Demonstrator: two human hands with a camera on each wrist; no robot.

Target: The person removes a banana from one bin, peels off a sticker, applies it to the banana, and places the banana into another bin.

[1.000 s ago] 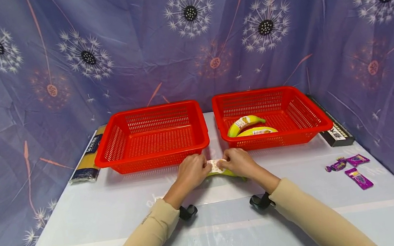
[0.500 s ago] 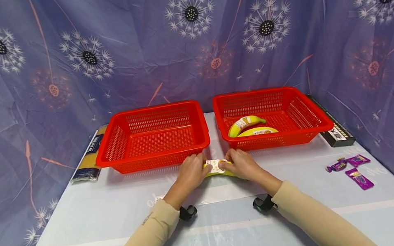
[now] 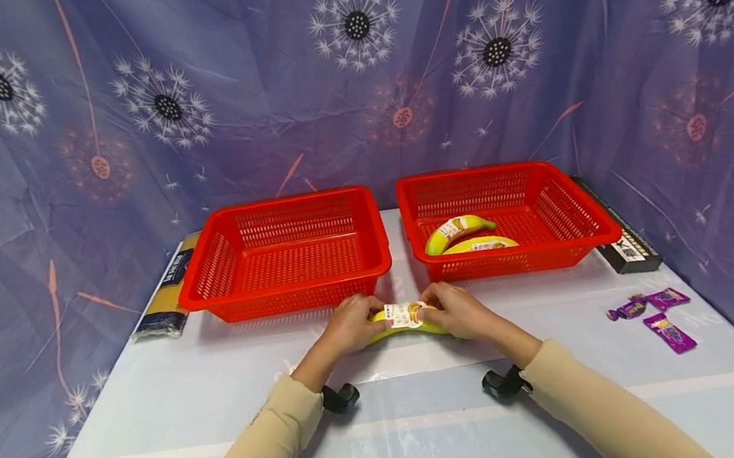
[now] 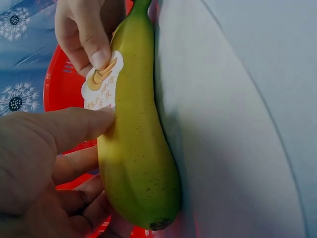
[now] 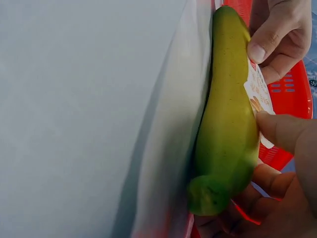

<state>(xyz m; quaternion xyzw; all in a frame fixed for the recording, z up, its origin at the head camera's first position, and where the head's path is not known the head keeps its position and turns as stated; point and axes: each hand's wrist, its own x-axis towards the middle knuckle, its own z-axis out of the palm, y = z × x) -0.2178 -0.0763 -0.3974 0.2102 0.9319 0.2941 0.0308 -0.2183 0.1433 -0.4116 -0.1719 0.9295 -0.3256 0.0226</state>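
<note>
A yellow banana with greenish ends (image 4: 136, 129) lies crosswise on the table, in front of the two baskets. A white printed sticker (image 3: 403, 315) wraps its upper side. My left hand (image 3: 350, 324) holds the banana's left part, its thumb on the sticker's edge and its fingers behind the fruit. At the right part, near the stem, my right hand (image 3: 457, 311) grips it the same way, thumb (image 5: 277, 126) pressing the other edge of the sticker. Most of the fingers behind the banana are hidden in the head view.
The left red basket (image 3: 285, 294) is empty; the right red basket (image 3: 511, 263) contains two stickered bananas (image 3: 458, 232). Several purple-wrapped candies (image 3: 669, 333) lie at right. A yellow-and-dark packet (image 3: 164, 302) and a black box (image 3: 631, 252) flank the baskets.
My hands have spread slightly apart and come a little nearer the body with the banana. More of the sticker shows between the thumbs.
</note>
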